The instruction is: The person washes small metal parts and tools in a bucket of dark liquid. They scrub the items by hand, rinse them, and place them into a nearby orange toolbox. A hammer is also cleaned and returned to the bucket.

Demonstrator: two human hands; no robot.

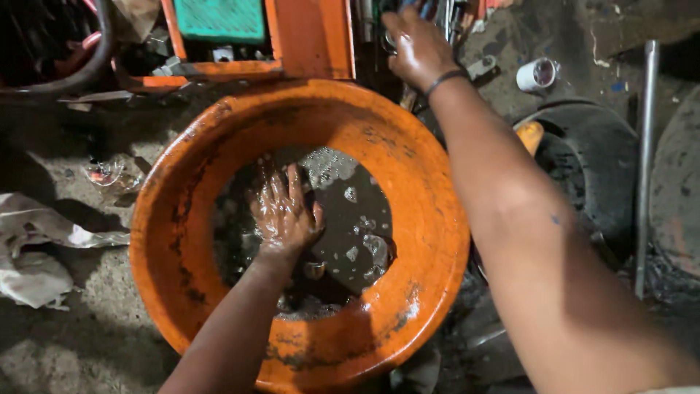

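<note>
Floor (80, 321) is gritty, dark concrete, workshop clutter all round: rag (36, 248) at left, orange toolbox (306, 40) up top, tyre (590, 160) and metal rod (644, 160) at right, small white cup (538, 74) near the rod. Orange basin (423, 219) sits centre, holding dark, foamy liquid (350, 211). Your left hand (283, 211) is down in that liquid, fingers spread, palm down, left of the basin's middle. Your right hand (417, 47) is past the far rim, at the pile of tools (408, 14) beside the toolbox, fingers curled; can't tell whether it grips anything. Murky liquid hides whatever lies under the left hand. Top edge cuts off the tools.
</note>
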